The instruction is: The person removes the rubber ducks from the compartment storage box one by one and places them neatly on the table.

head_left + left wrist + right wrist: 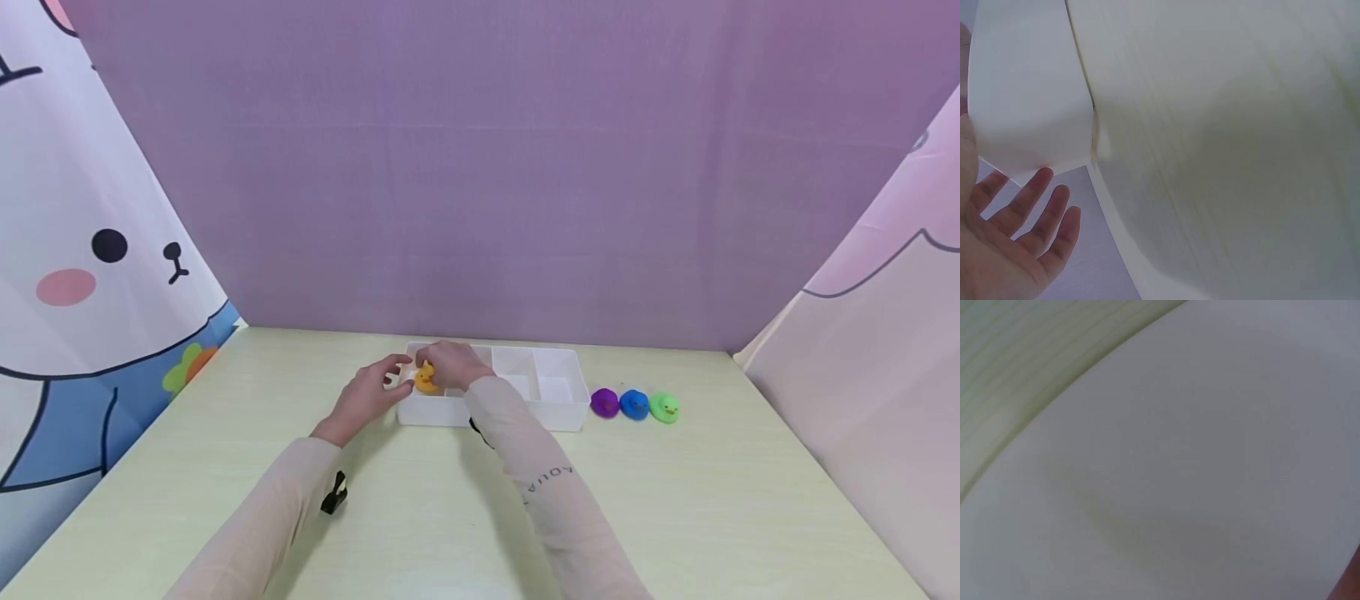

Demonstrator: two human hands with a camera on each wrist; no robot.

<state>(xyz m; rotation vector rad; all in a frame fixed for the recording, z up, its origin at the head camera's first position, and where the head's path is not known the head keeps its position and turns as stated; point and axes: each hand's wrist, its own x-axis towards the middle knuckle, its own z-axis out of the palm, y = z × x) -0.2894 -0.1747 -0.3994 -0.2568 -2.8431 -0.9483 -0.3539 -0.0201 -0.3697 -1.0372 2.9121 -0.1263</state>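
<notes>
A yellow-orange toy duck (426, 380) is at the leftmost compartment of a white divided box (551, 414). My right hand (456, 364) pinches the duck from above and behind; some of its fingertips are hidden. Just outside the box's left end, my left hand (363, 398) has its fingers spread and slightly bent, holding nothing. In the left wrist view the fingers of that hand (1019, 234) reach beside the white box wall (1029, 87). The right wrist view is filled mostly by the blurred box wall (1179, 450), with a sliver of skin at the lower right.
Right of the box, a purple duck (605, 403), a blue duck (635, 405) and a green duck (664, 407) stand in a row on the pale wooden table (720, 500). A purple cloth (480, 183) hangs behind the table, with printed cloths at both sides.
</notes>
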